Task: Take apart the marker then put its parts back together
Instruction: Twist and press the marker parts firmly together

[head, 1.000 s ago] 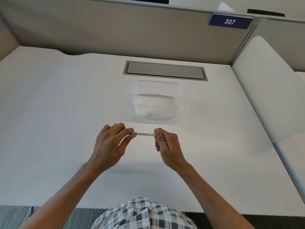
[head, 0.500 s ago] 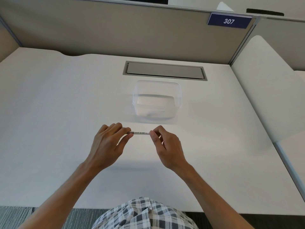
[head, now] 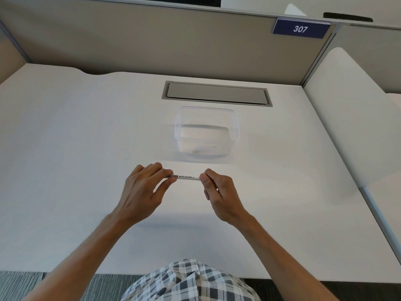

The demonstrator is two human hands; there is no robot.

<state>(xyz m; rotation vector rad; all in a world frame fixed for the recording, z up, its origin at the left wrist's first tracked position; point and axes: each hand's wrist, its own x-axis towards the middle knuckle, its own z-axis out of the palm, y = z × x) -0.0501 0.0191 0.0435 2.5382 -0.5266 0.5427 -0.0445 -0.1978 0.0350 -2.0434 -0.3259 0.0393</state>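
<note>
A slim white whiteboard marker (head: 186,177) with black print lies level between my two hands, a little above the white desk (head: 76,159). My left hand (head: 144,189) pinches its left end with thumb and fingers, which hide that end. My right hand (head: 219,192) pinches its right end the same way. Only the printed middle of the barrel shows, so I cannot tell whether the cap is on.
A clear plastic box (head: 207,132) stands just beyond the marker. Behind it a grey cable flap (head: 217,93) is set into the desk. Partition walls close the back and right sides; a blue sign (head: 300,29) reads 307.
Both hands still hold the marker's ends at nearly the same spot. The right hand shifted slightly along the barrel, inward then back out.
</note>
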